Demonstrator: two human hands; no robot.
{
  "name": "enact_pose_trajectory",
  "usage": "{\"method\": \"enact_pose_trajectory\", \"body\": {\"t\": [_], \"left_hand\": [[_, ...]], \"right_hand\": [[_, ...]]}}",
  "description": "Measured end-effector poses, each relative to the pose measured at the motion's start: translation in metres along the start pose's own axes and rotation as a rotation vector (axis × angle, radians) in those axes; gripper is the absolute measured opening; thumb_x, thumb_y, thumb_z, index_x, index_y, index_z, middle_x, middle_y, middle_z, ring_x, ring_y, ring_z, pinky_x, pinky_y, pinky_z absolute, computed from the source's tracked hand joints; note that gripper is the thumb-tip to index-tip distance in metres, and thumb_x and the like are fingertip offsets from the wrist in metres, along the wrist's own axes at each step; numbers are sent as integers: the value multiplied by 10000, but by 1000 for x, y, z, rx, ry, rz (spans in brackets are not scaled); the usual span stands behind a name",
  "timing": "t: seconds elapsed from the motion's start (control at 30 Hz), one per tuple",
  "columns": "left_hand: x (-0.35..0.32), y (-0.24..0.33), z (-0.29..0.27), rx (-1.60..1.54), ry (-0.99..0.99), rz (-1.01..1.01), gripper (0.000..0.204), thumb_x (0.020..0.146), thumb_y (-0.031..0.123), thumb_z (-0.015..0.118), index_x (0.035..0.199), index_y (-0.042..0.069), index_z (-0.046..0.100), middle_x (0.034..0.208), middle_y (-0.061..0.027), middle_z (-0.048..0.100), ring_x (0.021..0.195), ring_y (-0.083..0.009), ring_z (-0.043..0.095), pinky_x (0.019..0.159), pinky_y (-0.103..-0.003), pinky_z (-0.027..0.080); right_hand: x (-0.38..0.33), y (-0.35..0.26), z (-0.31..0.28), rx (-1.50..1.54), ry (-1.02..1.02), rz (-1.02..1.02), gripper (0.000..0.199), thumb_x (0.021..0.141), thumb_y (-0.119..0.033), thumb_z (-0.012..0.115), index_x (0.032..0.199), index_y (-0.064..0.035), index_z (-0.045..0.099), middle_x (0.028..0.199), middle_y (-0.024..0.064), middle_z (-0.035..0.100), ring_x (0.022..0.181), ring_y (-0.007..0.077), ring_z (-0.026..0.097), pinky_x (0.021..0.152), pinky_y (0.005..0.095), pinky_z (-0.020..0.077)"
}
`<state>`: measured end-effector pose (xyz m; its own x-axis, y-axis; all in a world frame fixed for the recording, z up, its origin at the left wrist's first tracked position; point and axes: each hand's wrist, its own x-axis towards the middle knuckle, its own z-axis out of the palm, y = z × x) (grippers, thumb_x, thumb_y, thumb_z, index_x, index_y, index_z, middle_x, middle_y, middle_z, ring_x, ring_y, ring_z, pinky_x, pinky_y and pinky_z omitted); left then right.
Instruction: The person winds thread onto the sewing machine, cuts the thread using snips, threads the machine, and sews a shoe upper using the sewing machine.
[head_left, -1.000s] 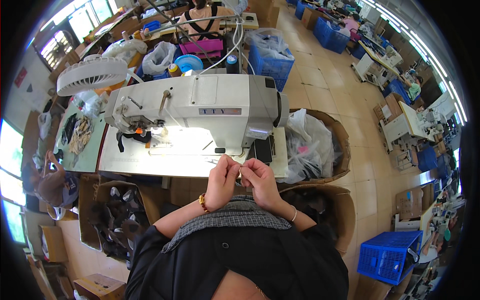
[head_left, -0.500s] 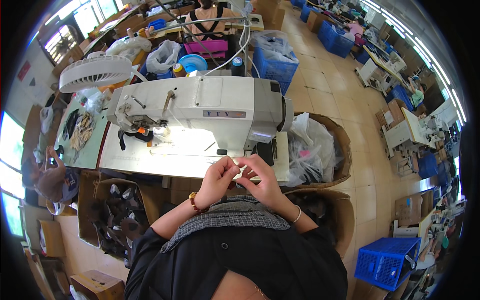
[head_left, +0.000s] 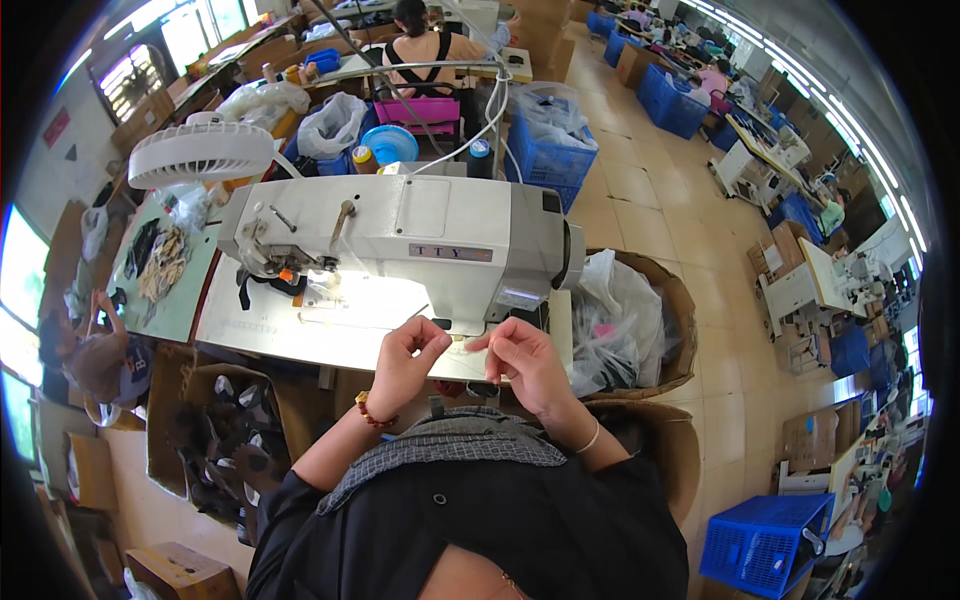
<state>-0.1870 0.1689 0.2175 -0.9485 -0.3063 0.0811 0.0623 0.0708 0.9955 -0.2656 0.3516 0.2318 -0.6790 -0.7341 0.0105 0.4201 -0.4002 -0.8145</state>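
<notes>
1. Fingers of our left hand (head_left: 405, 366) look pinched together; whether our right hand (head_left: 530, 368) pinches too, or anything thin is held, we cannot tell.
2. Nearest, the machine (head_left: 390, 225) should prove heavy and rigid; we'd grasp its smooth body.
3. It stands on the counter (head_left: 240, 322), just beyond our fingers.

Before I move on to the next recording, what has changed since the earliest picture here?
The fingertips that met a second ago are now apart: the left hand has shifted left, while the right hand remains roughly where it was. Whether anything was let go is too fine to tell. The white sewing machine and blue crate stayed put; the view shifted slightly.
</notes>
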Motion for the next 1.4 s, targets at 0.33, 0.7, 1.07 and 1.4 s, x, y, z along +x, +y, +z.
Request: {"method": "enact_pose_trajectory", "body": {"t": [0.33, 0.7, 1.07, 1.4], "left_hand": [[0, 11, 1, 131, -35, -61, 96, 842, 77, 686, 811, -14, 676, 669, -13, 615, 599, -46, 506, 536, -214, 404], [3, 15, 3, -46, -140, -71, 126, 911, 99, 613, 888, -17, 657, 702, 17, 608, 627, -23, 488, 568, -185, 395], [4, 20, 6, 156, -147, 66, 77, 868, 70, 644, 841, -1, 648, 669, 25, 580, 584, -29, 443, 536, -201, 389], [0, 16, 10, -48, -21, -19, 75, 883, 54, 635, 852, -14, 641, 703, 47, 577, 647, -4, 464, 567, -184, 382]], "right_hand": [[13, 12, 6, -1436, -69, -868, 196, 694, -22, 695, 869, -34, 608, 1009, 96, 635, 671, 220, 628, 562, 296, 505], [13, 16, 3, -1354, -90, -816, 210, 698, -4, 696, 882, -60, 612, 1029, 87, 580, 695, 198, 619, 552, 297, 491], [28, 10, 4, -858, 7, -515, 100, 822, 38, 632, 888, -7, 572, 909, 95, 516, 693, 147, 551, 593, 247, 461], [25, 13, 11, -1050, 39, -823, 155, 754, 48, 710, 863, -6, 614, 770, 88, 592, 635, 173, 582, 557, 256, 462]]}}
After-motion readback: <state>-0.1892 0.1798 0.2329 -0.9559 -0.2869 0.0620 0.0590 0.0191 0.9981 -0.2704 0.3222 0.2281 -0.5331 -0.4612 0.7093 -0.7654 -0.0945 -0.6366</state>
